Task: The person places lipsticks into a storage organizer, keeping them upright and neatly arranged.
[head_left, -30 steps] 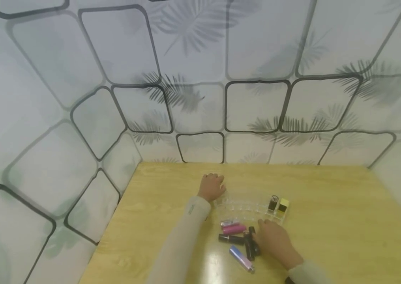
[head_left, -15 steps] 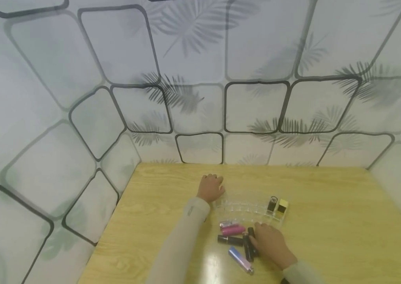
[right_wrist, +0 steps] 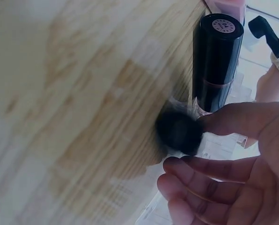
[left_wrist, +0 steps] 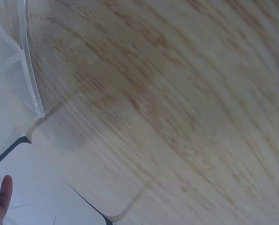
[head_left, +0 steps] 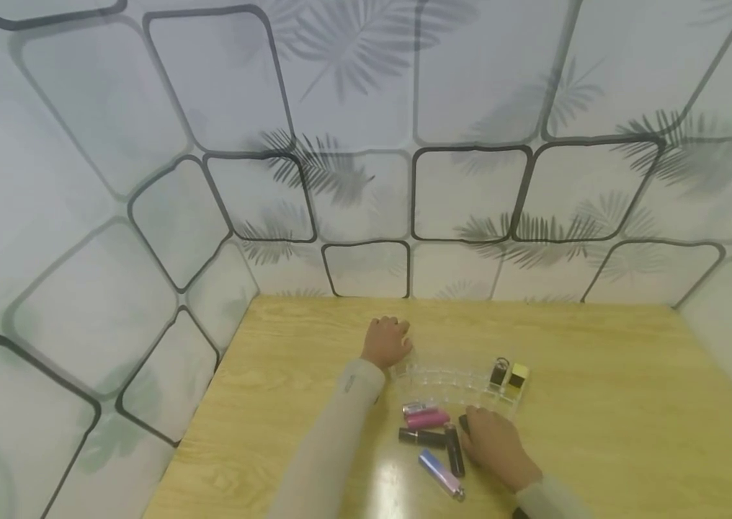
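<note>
My right hand (head_left: 497,445) pinches a black lipstick tube (right_wrist: 179,131) between thumb and fingertips, low over the wooden table; the hand hides most of it in the head view. Just beside it lies another black lipstick tube (head_left: 454,451), whose labelled end shows in the right wrist view. My left hand (head_left: 387,342) is at the left end of a clear compartment organizer (head_left: 447,380). In the left wrist view one digit touches the clear edge (left_wrist: 13,138), and another stands apart from it.
Left of the right hand lie a third black tube (head_left: 422,437), a pink tube (head_left: 428,419), a silver one (head_left: 419,409) and a blue-purple one (head_left: 440,474). A dark bottle (head_left: 498,372) and a yellow item (head_left: 519,374) stand in the organizer's right end. A patterned wall (head_left: 366,270) backs the table.
My right hand has closed over the rightmost black tube, which lay in plain sight beside its neighbour and is now mostly covered. The left hand and organizer stay where they were.
</note>
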Demonstrator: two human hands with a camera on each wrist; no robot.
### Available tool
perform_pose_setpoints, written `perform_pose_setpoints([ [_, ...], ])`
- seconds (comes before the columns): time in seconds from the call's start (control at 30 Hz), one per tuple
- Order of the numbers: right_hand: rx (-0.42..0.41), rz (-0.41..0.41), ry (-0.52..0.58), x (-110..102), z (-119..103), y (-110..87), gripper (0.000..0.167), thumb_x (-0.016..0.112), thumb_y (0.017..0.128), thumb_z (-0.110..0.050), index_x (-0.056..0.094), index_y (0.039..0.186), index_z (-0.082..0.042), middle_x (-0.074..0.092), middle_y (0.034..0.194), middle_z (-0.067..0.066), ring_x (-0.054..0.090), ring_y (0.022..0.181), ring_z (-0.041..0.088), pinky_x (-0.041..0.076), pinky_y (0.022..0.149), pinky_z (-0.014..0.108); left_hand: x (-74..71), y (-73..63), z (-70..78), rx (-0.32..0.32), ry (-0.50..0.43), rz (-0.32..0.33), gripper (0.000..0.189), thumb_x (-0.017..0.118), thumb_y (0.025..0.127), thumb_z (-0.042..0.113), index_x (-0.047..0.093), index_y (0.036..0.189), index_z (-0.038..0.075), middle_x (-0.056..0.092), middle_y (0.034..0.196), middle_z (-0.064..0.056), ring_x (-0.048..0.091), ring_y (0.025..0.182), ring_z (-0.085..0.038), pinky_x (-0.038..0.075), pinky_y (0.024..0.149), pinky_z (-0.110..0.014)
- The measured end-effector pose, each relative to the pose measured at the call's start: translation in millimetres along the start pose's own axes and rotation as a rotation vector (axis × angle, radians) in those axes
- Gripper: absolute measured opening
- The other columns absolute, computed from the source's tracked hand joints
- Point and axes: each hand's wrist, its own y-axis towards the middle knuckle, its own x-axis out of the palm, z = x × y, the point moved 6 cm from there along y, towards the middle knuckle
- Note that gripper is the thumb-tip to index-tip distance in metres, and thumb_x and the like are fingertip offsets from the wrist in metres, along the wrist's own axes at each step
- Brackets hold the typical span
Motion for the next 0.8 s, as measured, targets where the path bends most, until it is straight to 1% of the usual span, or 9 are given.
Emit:
perform_pose_setpoints([
  [0.13,0.009,-0.037,-0.004,2.3,4.7,1.0,0.019,0.066,0.077,-0.01,0.057,0.089,0.002,0.057,0.073,0.012,0.054,0.061,0.023,0.049,0.055,0.036,1.6,2.5,-1.1,0.006,0.01,0.008,0.014,0.055,0.085,0.031,0.06,0.087,0.017,0.061,0.078,0.003,0.056,0.074,-0.014,0.045,0.071,-0.032],
  [0.2,0.009,-0.047,-0.005,1.9,6.8,0.9,0.023,0.068,0.076,-0.01,0.058,0.092,0.003,0.059,0.076,0.014,0.057,0.064,0.024,0.051,0.058,0.038,2.4,3.6,-1.3,0.007,0.009,0.009,0.013,0.055,0.085,0.03,0.059,0.085,0.018,0.061,0.077,0.003,0.056,0.073,-0.014,0.045,0.07,-0.031],
  [0.33,0.003,-0.033,0.014,-2.5,9.1,0.2,0.024,0.069,0.076,-0.01,0.058,0.094,0.003,0.06,0.078,0.014,0.059,0.067,0.024,0.052,0.062,0.039,3.3,4.8,-0.7,0.005,0.002,0.004,0.012,0.055,0.085,0.03,0.059,0.085,0.018,0.06,0.077,0.004,0.055,0.074,-0.014,0.044,0.07,-0.031],
  [0.43,-0.005,-0.008,0.042,-9.5,8.7,-0.3,0.021,0.068,0.077,-0.011,0.058,0.091,0.0,0.058,0.075,0.01,0.056,0.064,0.021,0.05,0.06,0.037,3.8,4.7,0.1,0.003,0.005,-0.002,0.013,0.056,0.085,0.03,0.059,0.087,0.018,0.061,0.078,0.003,0.056,0.076,-0.014,0.045,0.072,-0.032],
  [0.5,-0.015,0.017,0.047,-17.6,7.6,-0.2,0.021,0.07,0.077,-0.012,0.058,0.092,-0.002,0.058,0.075,0.008,0.055,0.064,0.018,0.05,0.059,0.035,3.7,3.9,0.4,0.001,0.009,-0.005,0.013,0.056,0.085,0.03,0.06,0.087,0.018,0.061,0.079,0.003,0.057,0.076,-0.014,0.045,0.073,-0.032],
  [0.6,-0.028,0.045,0.092,-36.9,3.8,2.2,0.023,0.071,0.077,-0.011,0.06,0.095,-0.002,0.06,0.075,0.005,0.056,0.063,0.014,0.049,0.057,0.029,3.0,2.9,0.5,-0.003,0.014,-0.002,0.013,0.056,0.085,0.031,0.06,0.087,0.018,0.061,0.078,0.003,0.057,0.076,-0.014,0.046,0.072,-0.032],
  [0.73,-0.035,0.031,0.239,-68.1,0.1,10.4,0.029,0.068,0.08,-0.01,0.059,0.106,0.0,0.062,0.075,0.004,0.055,0.059,0.007,0.046,0.052,0.019,2.4,1.9,-0.7,-0.005,0.003,0.004,0.013,0.056,0.085,0.03,0.059,0.084,0.018,0.061,0.077,0.004,0.057,0.075,-0.014,0.045,0.071,-0.031],
  [0.8,-0.058,0.054,0.289,-81.3,1.3,16.7,0.029,0.067,0.082,-0.011,0.059,0.108,0.0,0.063,0.076,0.003,0.054,0.06,0.005,0.045,0.052,0.018,2.3,1.6,-1.2,-0.004,-0.003,0.008,0.013,0.057,0.085,0.03,0.058,0.083,0.018,0.061,0.076,0.003,0.057,0.075,-0.014,0.045,0.071,-0.032],
])
